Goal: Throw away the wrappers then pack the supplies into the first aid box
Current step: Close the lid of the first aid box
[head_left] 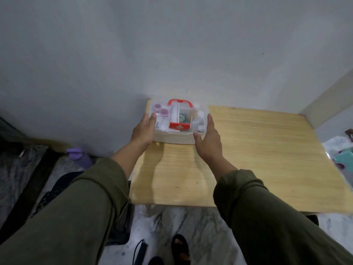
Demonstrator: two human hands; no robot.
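Observation:
The first aid box (172,139) stands at the far left corner of the wooden table (257,150), against the wall. It is white with a clear lid, a red handle (179,102) and a red latch with a white cross (179,127). Through the lid I see purple-capped jars, a white roll and a green packet. My left hand (143,131) lies against the box's left side with fingers straight. My right hand (207,136) lies against its right side, thumb at the front corner, fingers straight.
A purple bottle (79,156) stands on the floor left of the table. Dark bags lie on the floor at the left. Teal and white items (342,155) lie past the table's right edge. A sandalled foot (180,247) shows below on the marble floor.

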